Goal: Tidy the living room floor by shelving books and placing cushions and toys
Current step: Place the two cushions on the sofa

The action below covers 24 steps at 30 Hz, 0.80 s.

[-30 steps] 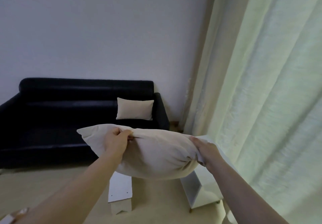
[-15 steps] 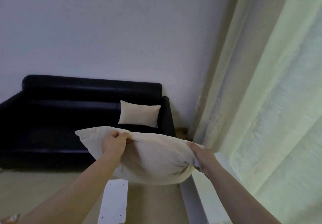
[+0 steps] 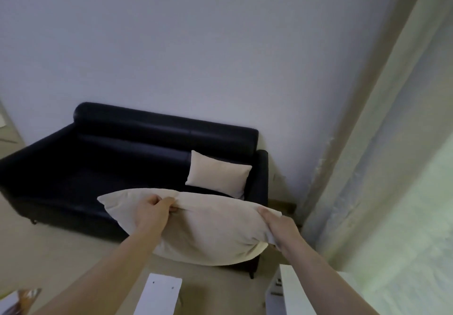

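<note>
I carry a large cream cushion (image 3: 208, 231) in the air in front of a black sofa (image 3: 103, 167). My left hand (image 3: 153, 213) grips its top edge left of the middle, fingers curled into the fabric. At the cushion's right end my right hand (image 3: 279, 229) grips the corner. A second, smaller cream cushion (image 3: 218, 176) leans upright against the sofa's backrest at its right end, beside the armrest.
A white board (image 3: 159, 295) lies on the beige floor below the cushion. A white shelf unit (image 3: 286, 292) stands at the lower right. Pale curtains (image 3: 392, 167) hang along the right. A book or magazine (image 3: 17, 301) lies at the bottom left corner.
I have come closer to the sofa with the cushion held in both hands, and the view has tilted and turned left. The grip of both hands is unchanged.
</note>
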Each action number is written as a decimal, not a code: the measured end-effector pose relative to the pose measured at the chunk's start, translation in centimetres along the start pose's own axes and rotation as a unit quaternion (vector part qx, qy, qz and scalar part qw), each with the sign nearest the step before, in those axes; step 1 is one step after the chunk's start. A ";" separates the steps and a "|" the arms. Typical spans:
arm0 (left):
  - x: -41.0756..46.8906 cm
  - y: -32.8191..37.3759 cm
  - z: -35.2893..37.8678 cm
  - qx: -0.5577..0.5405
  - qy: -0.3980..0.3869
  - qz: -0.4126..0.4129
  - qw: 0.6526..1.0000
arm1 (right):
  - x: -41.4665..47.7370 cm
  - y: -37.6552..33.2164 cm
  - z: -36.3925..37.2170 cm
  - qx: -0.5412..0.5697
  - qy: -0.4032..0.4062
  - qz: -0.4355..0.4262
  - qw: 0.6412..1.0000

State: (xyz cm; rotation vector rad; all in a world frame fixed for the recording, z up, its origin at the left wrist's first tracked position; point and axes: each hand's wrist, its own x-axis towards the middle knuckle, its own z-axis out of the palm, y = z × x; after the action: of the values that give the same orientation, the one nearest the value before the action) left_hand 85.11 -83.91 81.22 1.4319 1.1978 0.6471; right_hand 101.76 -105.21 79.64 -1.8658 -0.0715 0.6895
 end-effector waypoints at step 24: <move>31.4 4.1 11.7 0.035 0.085 -0.093 0.991 | 34.2 -12.2 12.6 0.008 -0.101 0.110 0.989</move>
State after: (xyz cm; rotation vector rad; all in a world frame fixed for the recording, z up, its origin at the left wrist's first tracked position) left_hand 107.37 -59.27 75.15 1.3237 1.4805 0.6120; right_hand 127.28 -77.27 72.83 -1.7986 0.0089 1.0276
